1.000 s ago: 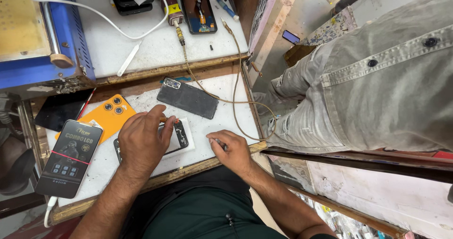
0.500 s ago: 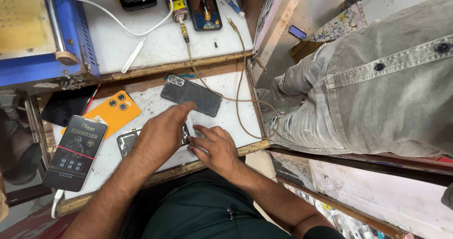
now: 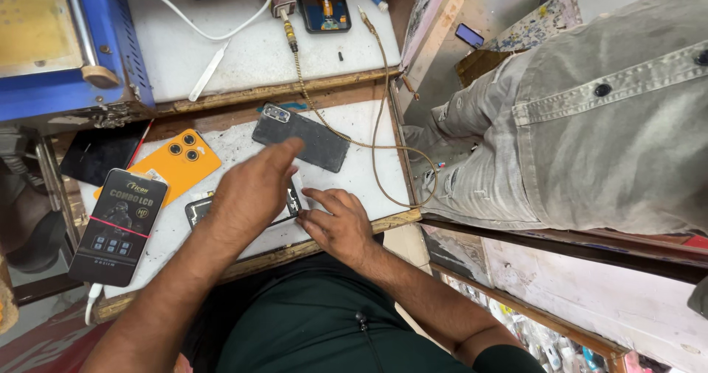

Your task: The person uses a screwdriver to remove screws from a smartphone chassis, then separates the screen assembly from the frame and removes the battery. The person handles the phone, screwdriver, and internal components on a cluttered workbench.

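1. Plainly caught mid-work: found the small dark phone (image 3: 198,212) lying flat on the white desk (image 3: 354,185) near its front edge, mostly covered by the left forearm and hand, with only its two ends showing.
2. Judged that phone handled but not lifted. No tool seen in either hand, and no loose part seen beside it.
3. Saw the left hand (image 3: 254,192) stretched above that phone, fingers (image 3: 284,154) straight and together, gripping nothing. The tips reached the near edge of the dark grey phone (image 3: 301,138), which lay back-up toward the desk's rear edge. Could not tell whether touching or just short of it.
4. Saw the right hand (image 3: 335,222) spread palm-down at the front edge, fingers (image 3: 316,196) loosely apart and clasping nothing. The forefinger tips lay against the right end of the small dark phone.
5. Noted an orange phone back (image 3: 177,163) toward the left edge, with a black printed box (image 3: 114,225) over the front-left corner beside it.
6. Noted a braided cable (image 3: 380,133) looping along the right edge.
7. Noted a blue machine (image 3: 74,71) and a white pry tool (image 3: 209,71) on the upper surface behind.
8. Noted another person's grey trousers (image 3: 590,122) standing to the right, well apart from both hands.
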